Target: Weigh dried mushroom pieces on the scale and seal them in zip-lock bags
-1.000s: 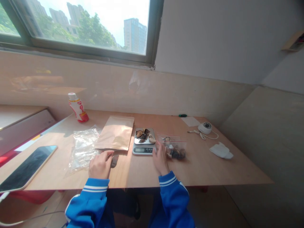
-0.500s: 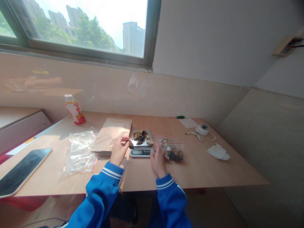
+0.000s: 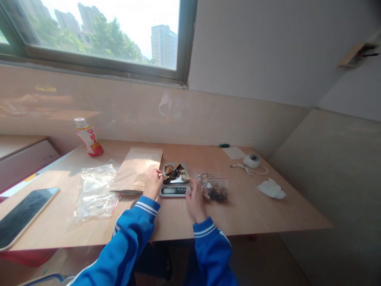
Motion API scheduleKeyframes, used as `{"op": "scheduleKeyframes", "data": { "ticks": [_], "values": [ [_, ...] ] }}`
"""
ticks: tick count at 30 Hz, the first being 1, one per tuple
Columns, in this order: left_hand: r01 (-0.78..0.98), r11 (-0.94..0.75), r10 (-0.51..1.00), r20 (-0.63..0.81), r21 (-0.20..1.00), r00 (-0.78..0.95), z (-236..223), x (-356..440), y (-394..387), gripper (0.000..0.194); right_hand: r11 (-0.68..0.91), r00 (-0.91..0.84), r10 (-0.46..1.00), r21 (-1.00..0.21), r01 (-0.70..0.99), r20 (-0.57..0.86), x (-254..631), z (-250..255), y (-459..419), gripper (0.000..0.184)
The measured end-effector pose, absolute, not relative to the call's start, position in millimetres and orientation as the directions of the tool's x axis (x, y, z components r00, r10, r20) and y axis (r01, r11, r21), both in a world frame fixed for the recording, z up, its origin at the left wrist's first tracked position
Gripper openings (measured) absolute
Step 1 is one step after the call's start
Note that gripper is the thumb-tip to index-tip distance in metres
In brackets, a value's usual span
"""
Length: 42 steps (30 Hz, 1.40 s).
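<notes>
A small digital kitchen scale stands on the table with dried mushroom pieces heaped on its shiny plate. My left hand is at the plate's left edge, thumb and finger pinched on a dark dried mushroom piece that touches the plate. Along the scale's right side rests my right hand, fingers stretched out and holding nothing, fingertips by the plate's right corner. Close to the right of that hand lies a clear zip bag with more dark dried pieces in it.
A brown paper bag lies left of the scale, with clear plastic bags beside it. Farther left are a phone and a red-and-white bottle. On the right sit a white corded device, crumpled tissue and a green-handled tool.
My left hand has moved right and slightly up, bringing the dark mushroom piece from beside the scale onto the plate's left edge. My right hand stays by the scale.
</notes>
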State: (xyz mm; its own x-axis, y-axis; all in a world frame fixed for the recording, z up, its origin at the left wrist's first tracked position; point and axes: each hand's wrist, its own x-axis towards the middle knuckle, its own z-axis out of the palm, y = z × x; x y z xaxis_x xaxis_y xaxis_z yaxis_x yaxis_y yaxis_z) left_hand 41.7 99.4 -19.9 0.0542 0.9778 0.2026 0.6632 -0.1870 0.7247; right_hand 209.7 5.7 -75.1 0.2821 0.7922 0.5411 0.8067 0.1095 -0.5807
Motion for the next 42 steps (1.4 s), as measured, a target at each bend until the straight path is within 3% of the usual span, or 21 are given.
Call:
{"op": "scheduleKeyframes", "data": {
  "ticks": [7, 15, 20, 23, 27, 30, 42],
  "values": [
    [0.735, -0.256, 0.944, 0.327, 0.628, 0.049, -33, 49, 108, 0.01, 0.112, 0.283, 0.795, -0.588, 0.801, 0.537, 210, -74, 5, 0.041],
    [0.629, -0.356, 0.885, 0.466, 0.691, -0.012, -21, 17, 87, 0.018, 0.103, 0.288, 0.803, -0.598, 0.795, 0.521, 210, -74, 5, 0.041],
    [0.748, -0.257, 0.814, 0.554, 0.611, -0.173, -11, -41, 77, 0.023, 0.096, 0.286, 0.814, -0.604, 0.791, 0.505, 210, -73, 5, 0.041],
    [0.836, -0.112, 0.76, 0.588, 0.537, -0.276, -7, -82, 80, 0.025, 0.107, 0.284, 0.813, -0.611, 0.785, 0.508, 210, -73, 4, 0.041],
    [0.884, 0.129, 0.841, 0.422, 0.45, -0.338, -13, -120, 83, 0.035, 0.118, 0.285, 0.808, -0.614, 0.78, 0.517, 210, -73, 4, 0.04],
    [0.912, 0.183, 0.925, 0.25, 0.366, -0.286, -23, -129, 78, 0.042, 0.12, 0.287, 0.804, -0.614, 0.78, 0.521, 210, -73, 4, 0.04],
    [0.933, 0.201, 0.956, 0.149, 0.299, -0.254, -26, -135, 71, 0.037, 0.099, 0.288, 0.812, -0.606, 0.789, 0.508, 211, -73, 5, 0.04]
  ]
}}
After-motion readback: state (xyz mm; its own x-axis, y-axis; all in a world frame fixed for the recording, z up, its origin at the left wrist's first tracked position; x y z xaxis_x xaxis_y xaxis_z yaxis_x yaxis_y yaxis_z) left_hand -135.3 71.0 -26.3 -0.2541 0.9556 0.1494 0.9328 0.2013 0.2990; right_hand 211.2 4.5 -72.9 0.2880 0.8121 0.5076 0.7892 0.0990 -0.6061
